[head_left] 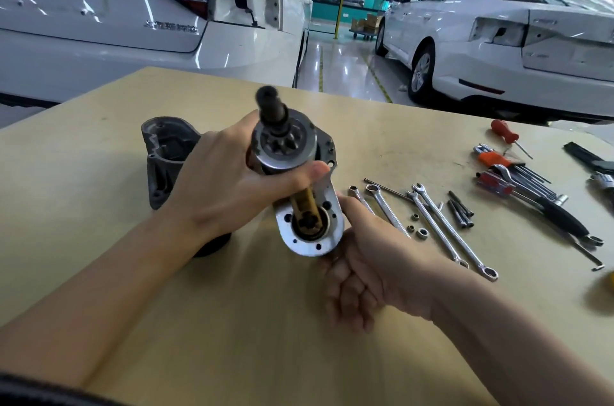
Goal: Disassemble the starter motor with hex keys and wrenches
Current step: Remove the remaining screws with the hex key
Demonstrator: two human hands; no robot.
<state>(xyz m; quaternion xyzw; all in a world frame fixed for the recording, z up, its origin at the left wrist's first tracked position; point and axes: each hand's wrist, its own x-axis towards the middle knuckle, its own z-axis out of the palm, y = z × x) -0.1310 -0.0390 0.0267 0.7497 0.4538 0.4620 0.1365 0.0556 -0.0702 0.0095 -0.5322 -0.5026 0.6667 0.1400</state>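
Nearest me, my right hand (362,259) cups the lower end of the starter motor assembly (300,193) from underneath, fingers curled round the edge of the silver plate (310,233), I'd say to steady it and take its weight. My left hand (232,179) wraps the upper barrel, thumb pressed across the front just under the pinion gear (282,143), fingers hidden behind. The whole piece is off the table (232,322), tilted, the dark shaft (270,106) pointing up and away from me and blurred. A brass-coloured part (304,199) shows between the two sections, so I judge I'm about to pull the drive end apart from the plate.

Just behind my left hand the grey nose housing (166,156) sits on the table, already off. To the right, within easy reach, the combination wrenches (442,226) lie side by side, with small nuts (417,224) and long dark bolts (460,209) beside them, kept together so nothing strays. Further right is a hex key set (518,176) in an orange holder and a red-handled screwdriver (503,131).

Beyond the table, the white car (133,7) reads "SUPERB" on its boot lid; the lettering below it is too small for me to read. A second white car (498,33) stands to the right.
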